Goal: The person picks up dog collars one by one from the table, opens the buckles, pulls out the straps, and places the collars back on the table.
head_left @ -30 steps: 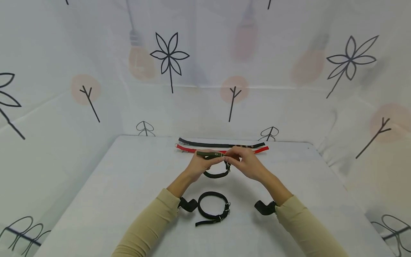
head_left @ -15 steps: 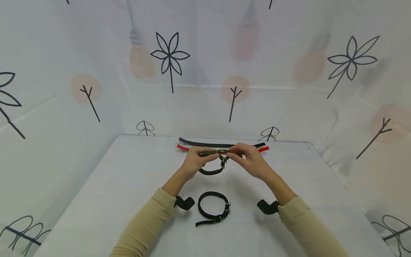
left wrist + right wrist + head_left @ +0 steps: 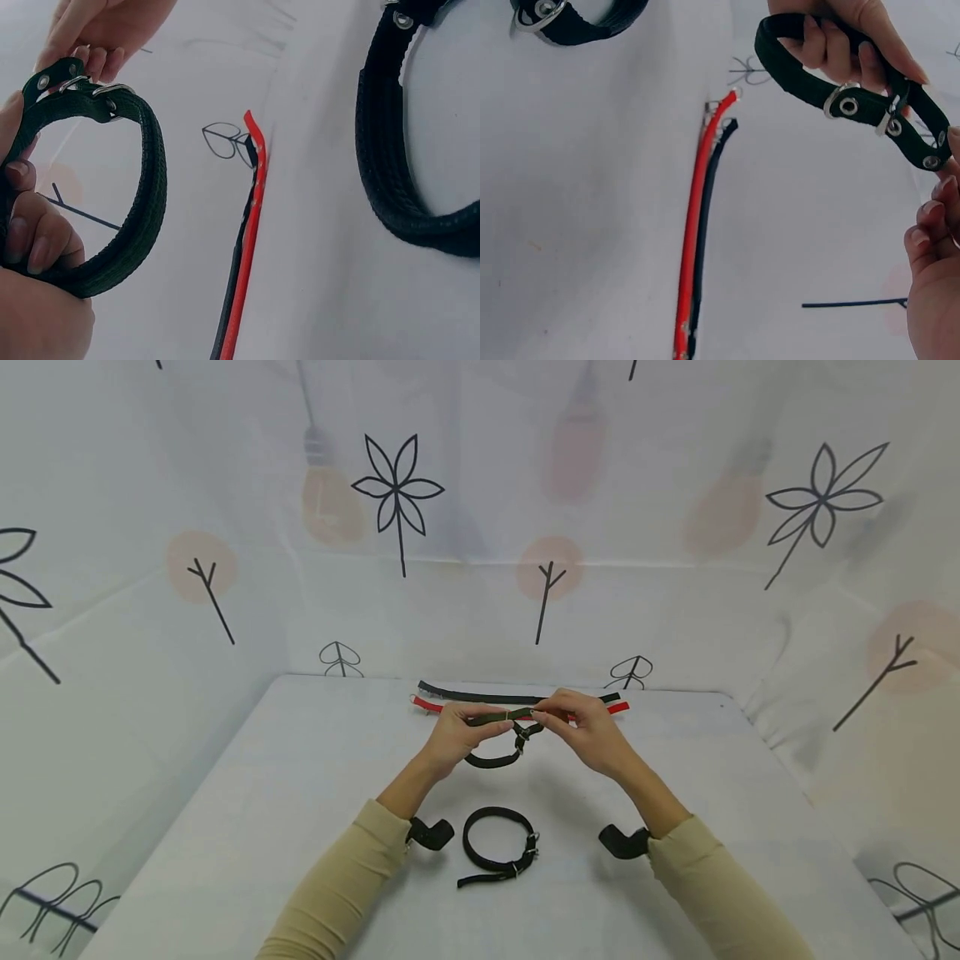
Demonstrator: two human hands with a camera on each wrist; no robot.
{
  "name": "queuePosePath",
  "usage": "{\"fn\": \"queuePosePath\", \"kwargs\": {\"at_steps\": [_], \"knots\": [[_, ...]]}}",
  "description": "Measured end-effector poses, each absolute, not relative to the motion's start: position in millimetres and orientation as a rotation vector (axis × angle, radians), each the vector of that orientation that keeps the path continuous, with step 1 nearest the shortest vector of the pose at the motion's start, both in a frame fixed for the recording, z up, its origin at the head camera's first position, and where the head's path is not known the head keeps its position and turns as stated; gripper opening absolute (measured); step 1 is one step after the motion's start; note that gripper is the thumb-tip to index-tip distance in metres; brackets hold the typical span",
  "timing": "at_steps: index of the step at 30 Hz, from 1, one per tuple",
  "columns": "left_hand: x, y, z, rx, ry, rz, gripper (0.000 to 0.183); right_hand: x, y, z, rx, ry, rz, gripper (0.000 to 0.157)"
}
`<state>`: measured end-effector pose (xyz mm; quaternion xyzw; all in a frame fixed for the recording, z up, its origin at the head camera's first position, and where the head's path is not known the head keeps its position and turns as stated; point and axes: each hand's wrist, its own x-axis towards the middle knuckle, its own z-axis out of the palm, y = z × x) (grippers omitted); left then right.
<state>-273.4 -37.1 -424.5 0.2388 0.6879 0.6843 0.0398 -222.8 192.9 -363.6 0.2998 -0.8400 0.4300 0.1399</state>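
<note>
We are buckling the dark green webbing collar (image 3: 495,739): left hand (image 3: 450,739) grips its loop, right hand (image 3: 581,731) pinches the strap end; next, seat the pin.

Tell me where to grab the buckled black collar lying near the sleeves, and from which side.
Take the black collar by the plain curved band on its far-left arc, coming straight down from above. It lies flat on the table as a closed loop, with the buckle and loose strap tail at the near-right, so the bare band is probably the easiest part to pinch.
</note>
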Motion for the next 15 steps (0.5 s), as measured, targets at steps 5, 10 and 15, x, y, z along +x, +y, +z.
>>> {"fn": "queuePosePath", "kwargs": {"at_steps": [5,10,15], "knots": [[-275.6,-40.0,-424.7,0.789,2.098,2.087,0.022,-230.2,200.7,-372.3,0.854,-2.456,1.251,0.012],[-276.6,-39.4,-425.6,0.842,2.084,2.03,0.024,-244.9,203.4,-384.2,0.923,-2.471,1.234,0.011],[-275.7,-38.7,-425.8,0.874,2.069,2.0,0.023,-246.3,199.2,-382.8,0.985,-2.49,1.193,0.008]]}}
